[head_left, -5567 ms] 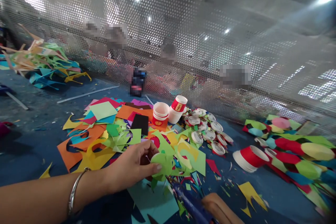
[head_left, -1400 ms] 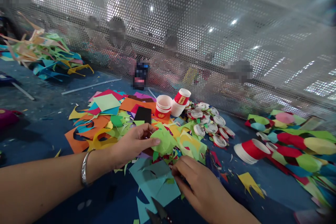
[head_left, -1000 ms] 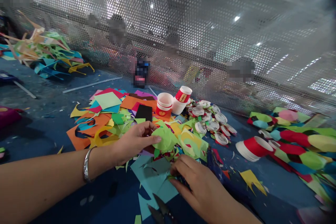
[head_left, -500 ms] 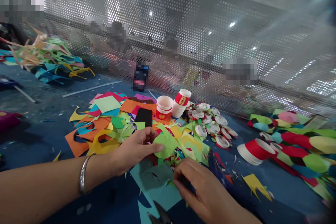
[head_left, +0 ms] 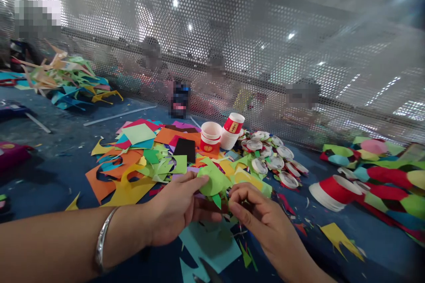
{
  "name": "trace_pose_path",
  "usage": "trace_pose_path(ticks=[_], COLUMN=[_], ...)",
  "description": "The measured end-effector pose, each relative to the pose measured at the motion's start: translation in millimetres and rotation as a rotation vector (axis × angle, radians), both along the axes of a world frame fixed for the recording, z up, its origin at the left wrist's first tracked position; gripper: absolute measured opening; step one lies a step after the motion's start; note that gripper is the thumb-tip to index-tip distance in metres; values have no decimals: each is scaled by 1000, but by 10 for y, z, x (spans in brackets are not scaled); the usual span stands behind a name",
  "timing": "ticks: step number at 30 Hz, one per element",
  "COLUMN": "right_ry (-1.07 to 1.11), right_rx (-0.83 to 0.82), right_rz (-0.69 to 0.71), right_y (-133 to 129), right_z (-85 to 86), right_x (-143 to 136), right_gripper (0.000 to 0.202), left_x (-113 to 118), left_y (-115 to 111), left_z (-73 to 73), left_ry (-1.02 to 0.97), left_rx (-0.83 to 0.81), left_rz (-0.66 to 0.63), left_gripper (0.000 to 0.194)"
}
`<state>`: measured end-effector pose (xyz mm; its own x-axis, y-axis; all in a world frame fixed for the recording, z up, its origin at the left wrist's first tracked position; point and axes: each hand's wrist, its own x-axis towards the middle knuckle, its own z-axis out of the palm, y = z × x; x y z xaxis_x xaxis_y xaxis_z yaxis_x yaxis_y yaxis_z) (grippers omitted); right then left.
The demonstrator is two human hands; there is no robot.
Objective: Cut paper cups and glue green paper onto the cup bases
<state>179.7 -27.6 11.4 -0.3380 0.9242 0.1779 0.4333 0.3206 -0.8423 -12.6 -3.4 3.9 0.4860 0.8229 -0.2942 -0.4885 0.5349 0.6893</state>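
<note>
My left hand (head_left: 174, 201), with a silver bangle (head_left: 102, 239) at the wrist, pinches a rounded light-green paper cutout (head_left: 212, 179) between thumb and fingers. A pointed green bit hangs at the cutout's lower edge. Close to its right side is my right hand (head_left: 262, 212), fingers curled and thumb near the index finger. Whatever may lie in that pinch is too small to make out. Below both hands lies a cut teal sheet (head_left: 219, 252), with dark scissor blades (head_left: 210, 272) over it at the bottom edge of the view.
Coloured paper scraps (head_left: 133, 159) spread beyond my hands. Stacked paper cups (head_left: 210, 137) stand behind them, beside a heap of white-rimmed discs (head_left: 275, 161). A red-and-white cup stack (head_left: 335, 192) lies on its side at right. A phone (head_left: 179, 99) leans against a perforated metal panel (head_left: 215, 22).
My right hand has risen from over the teal sheet to beside the green cutout. My left hand still pinches the cutout, its lower fingers now showing beneath. The view has shifted slightly.
</note>
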Motion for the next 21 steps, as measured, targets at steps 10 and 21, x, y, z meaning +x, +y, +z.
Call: trace_pose_path(ticks=[10, 21], right_ry=[-183, -534], right_rx=[81, 96], right_rz=[42, 160], right_y=[-46, -118], right_z=[-30, -113], right_x=[40, 66], right_gripper=[18, 10], left_x=[-56, -75], left_y=[53, 154], left_z=[-71, -311], left_ry=[4, 79], left_rx=[58, 235], left_rz=[108, 138], left_gripper=[11, 21])
